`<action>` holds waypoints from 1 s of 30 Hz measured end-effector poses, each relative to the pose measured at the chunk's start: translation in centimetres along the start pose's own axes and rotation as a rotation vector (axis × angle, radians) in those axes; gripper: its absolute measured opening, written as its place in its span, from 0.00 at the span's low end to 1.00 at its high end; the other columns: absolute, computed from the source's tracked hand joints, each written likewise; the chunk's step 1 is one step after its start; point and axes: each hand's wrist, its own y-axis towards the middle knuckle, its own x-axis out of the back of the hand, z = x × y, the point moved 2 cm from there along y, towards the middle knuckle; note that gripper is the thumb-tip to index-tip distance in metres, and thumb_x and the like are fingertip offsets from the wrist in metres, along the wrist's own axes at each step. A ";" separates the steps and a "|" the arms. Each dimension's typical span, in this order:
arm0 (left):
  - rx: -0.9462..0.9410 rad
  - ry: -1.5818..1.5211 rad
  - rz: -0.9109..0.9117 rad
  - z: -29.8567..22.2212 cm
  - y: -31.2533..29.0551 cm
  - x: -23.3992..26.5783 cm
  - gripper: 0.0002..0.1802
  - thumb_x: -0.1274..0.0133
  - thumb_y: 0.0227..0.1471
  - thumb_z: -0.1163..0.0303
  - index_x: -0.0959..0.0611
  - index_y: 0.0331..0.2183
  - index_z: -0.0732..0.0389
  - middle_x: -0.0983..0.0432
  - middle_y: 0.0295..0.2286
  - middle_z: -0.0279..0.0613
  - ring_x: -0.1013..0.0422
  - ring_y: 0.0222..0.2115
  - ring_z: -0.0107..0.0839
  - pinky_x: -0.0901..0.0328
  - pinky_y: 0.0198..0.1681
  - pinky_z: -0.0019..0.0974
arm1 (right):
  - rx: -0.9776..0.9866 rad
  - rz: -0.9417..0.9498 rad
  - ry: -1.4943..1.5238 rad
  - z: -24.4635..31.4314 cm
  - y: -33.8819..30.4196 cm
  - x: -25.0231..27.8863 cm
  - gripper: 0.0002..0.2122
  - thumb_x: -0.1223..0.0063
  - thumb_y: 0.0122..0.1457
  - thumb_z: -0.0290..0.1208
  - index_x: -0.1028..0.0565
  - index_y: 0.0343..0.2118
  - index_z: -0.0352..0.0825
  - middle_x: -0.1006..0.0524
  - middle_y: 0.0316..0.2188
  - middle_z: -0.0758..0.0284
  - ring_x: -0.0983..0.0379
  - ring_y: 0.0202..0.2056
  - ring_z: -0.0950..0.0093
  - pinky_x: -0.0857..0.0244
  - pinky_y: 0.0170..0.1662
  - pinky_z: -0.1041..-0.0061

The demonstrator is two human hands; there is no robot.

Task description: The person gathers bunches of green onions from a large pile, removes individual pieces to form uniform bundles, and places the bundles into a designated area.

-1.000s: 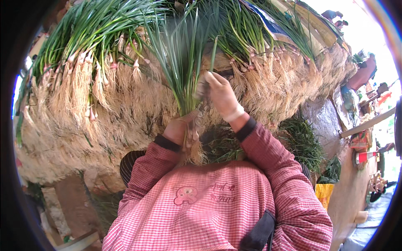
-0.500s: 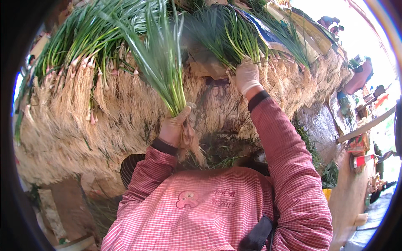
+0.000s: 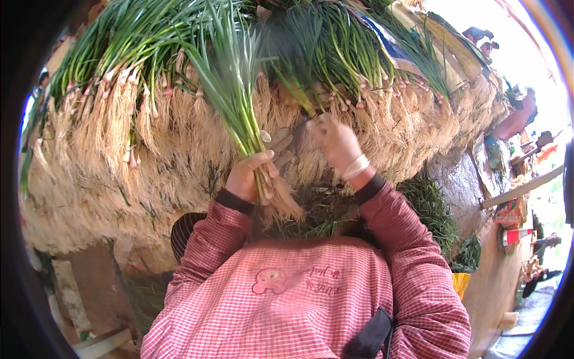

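Note:
My left hand (image 3: 246, 175), in a thin pale glove, is wrapped round a bunch of green garlic (image 3: 238, 116). Its long leaves point up and away, while the pinkish bulbs and stringy roots hang below the fingers. To its right, my gloved right hand (image 3: 336, 143) is closed on the lower end of a few green garlic stalks (image 3: 294, 88), blurred by motion. How many stalks it has I cannot tell. Beyond it lies a row of loose green garlic (image 3: 341, 51), bulbs toward me.
A larger pile of green garlic (image 3: 113, 63) lies at the far left. Thick mats of pale roots (image 3: 89, 173) drape along the near side. Cut greens (image 3: 433, 209) lie low at right, near a red and white cone (image 3: 515, 236). A wooden bar (image 3: 523, 186) juts in from the right.
My right hand has drawn back from the far row toward me and slightly left, bringing a few stalks with it. The left hand still grips its bunch, with some fingers now loosened outward.

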 end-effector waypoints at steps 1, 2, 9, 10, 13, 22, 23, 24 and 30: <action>0.043 0.018 -0.078 0.5 0.2 0.2 0.16 0.45 0.56 0.68 0.24 0.46 0.61 0.22 0.23 0.37 0.27 0.18 0.27 0.29 0.22 0.28 | 0.145 -0.033 0.051 0.4 -1.7 -1.7 0.20 0.55 0.65 0.47 0.32 0.44 0.31 0.22 0.26 0.59 0.22 0.26 0.66 0.27 0.29 0.67; 0.084 0.038 -0.160 1.2 0.6 0.7 0.14 0.45 0.56 0.67 0.22 0.43 0.62 0.22 0.22 0.37 0.28 0.16 0.26 0.30 0.19 0.28 | 0.119 0.036 0.067 1.6 -3.0 -3.1 0.20 0.56 0.65 0.48 0.33 0.44 0.31 0.22 0.26 0.57 0.23 0.25 0.65 0.28 0.30 0.64; 0.124 0.381 -0.374 0.3 -0.5 -1.4 0.11 0.46 0.57 0.66 0.17 0.33 0.64 0.25 0.16 0.36 0.32 0.11 0.23 0.39 0.10 0.26 | 0.176 0.043 0.000 3.6 -2.4 -1.8 0.21 0.47 0.60 0.48 0.27 0.40 0.31 0.22 0.31 0.56 0.23 0.32 0.58 0.28 0.36 0.62; 0.109 0.342 -0.364 0.6 -0.5 -1.1 0.11 0.46 0.57 0.66 0.17 0.33 0.64 0.25 0.16 0.36 0.32 0.11 0.23 0.39 0.10 0.26 | 0.262 -0.092 0.081 2.6 -1.6 -2.4 0.17 0.42 0.58 0.43 0.26 0.41 0.33 0.23 0.35 0.60 0.24 0.35 0.65 0.31 0.38 0.67; 0.111 0.270 -0.305 0.2 -0.3 -2.7 0.11 0.47 0.57 0.66 0.17 0.34 0.64 0.25 0.15 0.37 0.33 0.10 0.25 0.39 0.09 0.26 | 0.371 -0.035 0.409 0.1 1.1 -4.9 0.16 0.42 0.57 0.40 0.26 0.40 0.32 0.24 0.32 0.59 0.25 0.33 0.65 0.31 0.39 0.67; 0.039 0.265 -0.316 0.5 -0.7 -1.9 0.14 0.45 0.57 0.63 0.18 0.37 0.65 0.25 0.16 0.39 0.30 0.13 0.28 0.40 0.11 0.28 | 0.244 -0.222 -0.123 -0.2 3.5 -4.1 0.13 0.49 0.60 0.39 0.25 0.30 0.32 0.22 0.27 0.57 0.24 0.31 0.62 0.31 0.36 0.63; -0.015 0.209 -0.331 0.7 -0.6 -2.1 0.14 0.45 0.57 0.63 0.18 0.37 0.65 0.25 0.16 0.39 0.29 0.13 0.28 0.40 0.11 0.28 | 0.089 -0.057 0.289 -0.2 3.6 -4.4 0.14 0.49 0.61 0.41 0.24 0.32 0.32 0.22 0.28 0.59 0.24 0.30 0.65 0.31 0.35 0.66; -0.009 0.201 -0.324 0.9 -0.6 -1.8 0.14 0.45 0.57 0.63 0.18 0.37 0.66 0.26 0.16 0.39 0.29 0.13 0.29 0.40 0.11 0.28 | -0.073 0.112 0.696 0.0 3.4 -4.8 0.16 0.49 0.62 0.43 0.24 0.34 0.32 0.21 0.28 0.62 0.25 0.30 0.68 0.31 0.34 0.68; 0.151 0.259 -0.325 0.9 -0.8 -1.5 0.11 0.42 0.55 0.66 0.22 0.33 0.64 0.28 0.15 0.39 0.31 0.11 0.32 0.38 0.11 0.31 | -0.156 0.184 1.118 2.5 2.8 -6.5 0.15 0.45 0.63 0.36 0.25 0.43 0.27 0.22 0.33 0.69 0.27 0.30 0.80 0.33 0.33 0.79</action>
